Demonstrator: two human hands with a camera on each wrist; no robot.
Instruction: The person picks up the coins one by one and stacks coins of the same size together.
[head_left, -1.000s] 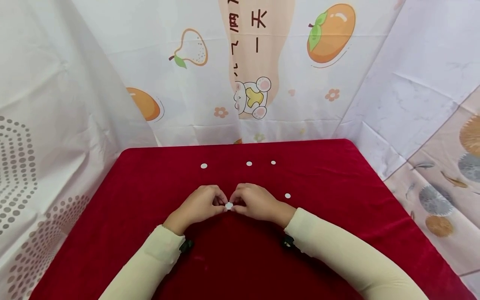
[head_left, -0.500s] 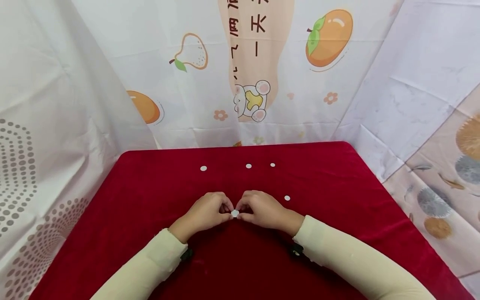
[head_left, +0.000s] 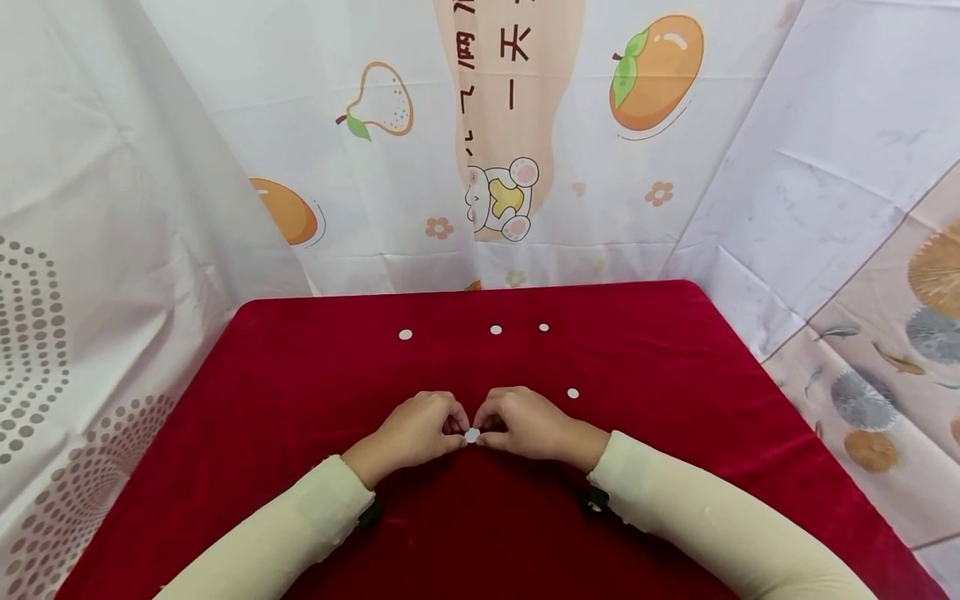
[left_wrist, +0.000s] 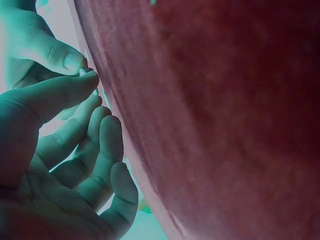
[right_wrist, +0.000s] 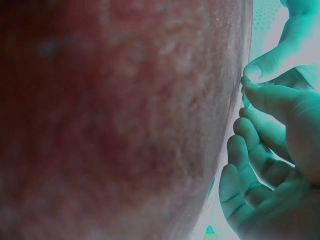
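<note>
At the far left hangs a pale curtain (head_left: 41, 350) printed with grey dots, beside the desk, which is spread with a red cloth (head_left: 315, 367). A cream left sleeve (head_left: 292, 521) reaches in from the bottom edge, a dark device (head_left: 370, 511) at its cuff. Near the desk's back edge, beyond the left hand (head_left: 416, 429), lies a white disc (head_left: 406, 334). That hand pinches the left side of a small white piece (head_left: 472, 435) with thumb and forefinger; in the left wrist view its other fingers are bent and apart. The piece sits between the two hands, near the middle of the desk; its outline looks uneven, and whether it is one part or several cannot be told. Slightly right of it, toward the back, is a second disc (head_left: 496, 330). The right hand (head_left: 534, 427) pinches the piece's right side, also with thumb and forefinger. Further right come a third disc (head_left: 543, 327) near the back edge and a fourth disc (head_left: 573, 393) closer, just beyond the right wrist, then the cream right sleeve (head_left: 705, 504) and a patterned curtain (head_left: 877, 358).
</note>
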